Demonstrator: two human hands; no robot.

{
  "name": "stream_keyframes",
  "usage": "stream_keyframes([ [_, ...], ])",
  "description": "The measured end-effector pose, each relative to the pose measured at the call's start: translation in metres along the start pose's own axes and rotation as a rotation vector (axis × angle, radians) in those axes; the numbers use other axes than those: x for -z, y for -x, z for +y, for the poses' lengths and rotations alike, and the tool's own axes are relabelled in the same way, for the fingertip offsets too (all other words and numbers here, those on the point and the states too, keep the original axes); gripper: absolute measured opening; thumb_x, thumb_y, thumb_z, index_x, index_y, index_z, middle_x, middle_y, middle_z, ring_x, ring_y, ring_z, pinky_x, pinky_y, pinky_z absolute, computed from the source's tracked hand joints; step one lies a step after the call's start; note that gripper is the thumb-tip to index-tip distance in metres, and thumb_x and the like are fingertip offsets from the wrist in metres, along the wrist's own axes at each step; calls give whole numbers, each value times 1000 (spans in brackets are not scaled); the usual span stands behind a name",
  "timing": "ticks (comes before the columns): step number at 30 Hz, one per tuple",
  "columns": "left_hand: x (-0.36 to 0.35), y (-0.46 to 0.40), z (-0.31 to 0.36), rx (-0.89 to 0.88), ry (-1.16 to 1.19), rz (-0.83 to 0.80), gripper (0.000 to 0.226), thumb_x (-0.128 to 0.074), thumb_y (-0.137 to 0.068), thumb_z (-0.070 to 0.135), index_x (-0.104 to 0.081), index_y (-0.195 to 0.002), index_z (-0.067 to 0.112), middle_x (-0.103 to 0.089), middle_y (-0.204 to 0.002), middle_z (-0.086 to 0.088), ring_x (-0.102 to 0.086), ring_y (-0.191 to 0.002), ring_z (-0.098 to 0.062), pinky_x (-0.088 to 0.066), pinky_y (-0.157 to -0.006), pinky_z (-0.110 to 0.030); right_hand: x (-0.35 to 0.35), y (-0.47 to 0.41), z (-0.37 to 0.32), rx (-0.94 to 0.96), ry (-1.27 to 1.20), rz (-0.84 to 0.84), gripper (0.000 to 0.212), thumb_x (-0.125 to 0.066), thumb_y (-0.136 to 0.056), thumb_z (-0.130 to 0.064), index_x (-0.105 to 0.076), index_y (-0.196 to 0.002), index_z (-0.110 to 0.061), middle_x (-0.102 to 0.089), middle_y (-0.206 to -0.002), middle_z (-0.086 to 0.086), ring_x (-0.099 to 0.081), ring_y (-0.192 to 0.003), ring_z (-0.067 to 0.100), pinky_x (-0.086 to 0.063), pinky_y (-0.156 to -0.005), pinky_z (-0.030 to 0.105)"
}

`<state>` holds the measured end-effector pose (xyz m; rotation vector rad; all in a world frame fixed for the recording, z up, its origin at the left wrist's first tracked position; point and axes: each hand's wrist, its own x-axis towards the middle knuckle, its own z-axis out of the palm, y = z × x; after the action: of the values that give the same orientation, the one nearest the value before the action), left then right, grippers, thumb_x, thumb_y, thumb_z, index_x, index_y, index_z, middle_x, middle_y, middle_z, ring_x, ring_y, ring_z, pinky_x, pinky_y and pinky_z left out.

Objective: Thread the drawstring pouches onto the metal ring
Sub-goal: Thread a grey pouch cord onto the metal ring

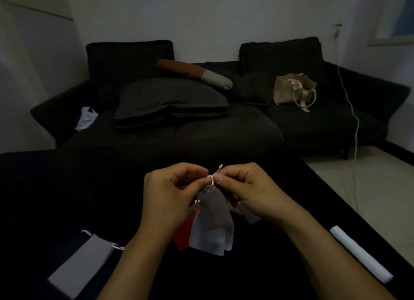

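Both hands are raised above the dark counter (67,187). The left hand (167,194) and right hand (248,192) each pinch the white drawstring (211,179) of a grey pouch (215,207). More pouches (208,237), white and red, hang bunched beneath it. The metal ring cannot be clearly made out. A spare grey pouch (83,261) lies flat on the counter at left; a white tube (360,253) lies at right.

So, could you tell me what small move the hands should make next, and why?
Probably slide the drawstring onto the ring: both the left hand and right hand pinch it above the hanging grey pouch; the ring itself is barely visible.
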<state>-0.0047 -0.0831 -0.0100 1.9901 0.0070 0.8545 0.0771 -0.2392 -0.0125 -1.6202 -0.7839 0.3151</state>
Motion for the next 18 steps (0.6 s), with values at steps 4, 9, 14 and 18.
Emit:
stream_keyframes([
  [4, -1, 0, 1, -20, -22, -15, 23, -79, -75, 3, -76, -87, 23, -75, -80, 11, -71, -77, 2, -55, -70, -13, -7, -2, 0, 13, -63, 34, 25, -56, -97, -18, -73, -94, 0, -71, -80, 11, -66, -72, 10, -50, -63, 18],
  [9, 1, -1, -1, -43, -79, 17, 22, -80, -75, 5, -77, -88, 22, -74, -79, 15, -70, -74, 5, -52, -68, -8, -14, -4, -1, 2, -145, 178, 27, -54, -98, -19, -75, -99, -4, -75, -92, 14, -73, -91, 25, -58, -81, 34],
  [14, 3, -3, -8, 21, -164, -138, 16, -72, -85, 9, -78, -90, 23, -72, -70, 15, -67, -63, 4, -52, -61, -14, -21, -2, -7, -173, -451, 193, 33, -52, -98, -32, -76, -95, -10, -73, -85, 17, -69, -78, 25, -56, -72, 34],
  [18, 6, -4, -10, 1, -161, -87, 19, -70, -87, 9, -77, -80, 25, -70, -63, 11, -64, -56, 2, -48, -53, -10, -15, -1, -8, -245, -591, 288, 36, -52, -97, -36, -67, -80, -8, -61, -59, 4, -59, -51, 10, -49, -50, 23],
])
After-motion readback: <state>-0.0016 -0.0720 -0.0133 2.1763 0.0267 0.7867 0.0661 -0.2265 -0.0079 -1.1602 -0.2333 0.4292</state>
